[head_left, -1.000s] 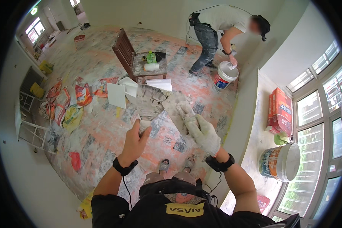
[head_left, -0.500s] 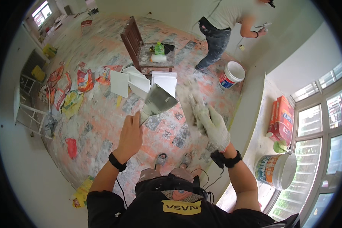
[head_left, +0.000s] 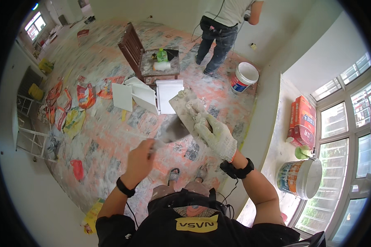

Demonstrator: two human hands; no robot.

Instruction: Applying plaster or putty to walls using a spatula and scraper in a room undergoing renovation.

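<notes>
My bare left hand (head_left: 142, 160) grips a wide putty knife (head_left: 173, 129), blurred by motion, with its blade just left of and partly under a rectangular plastering trowel (head_left: 181, 107). My right hand (head_left: 216, 140), in a white knitted glove, is closed on that trowel, which is coated with pale paste and lumps around the handle. Whether the knife touches the trowel I cannot tell. Both tools are held over the paint-smeared floor.
A co-worker (head_left: 218, 37) stands by the back wall near a white bucket (head_left: 244, 76). A wooden chair (head_left: 160, 70), white sheets (head_left: 169, 96) and crumpled bags (head_left: 86, 92) are ahead. On the right sill are red sacks (head_left: 301, 121) and a bucket (head_left: 297, 177); a metal frame (head_left: 33, 140) leans left.
The putty knife has moved down and right under the trowel, which has tilted and shifted left. The co-worker, earlier bent over the bucket, now stands upright at the wall, facing away.
</notes>
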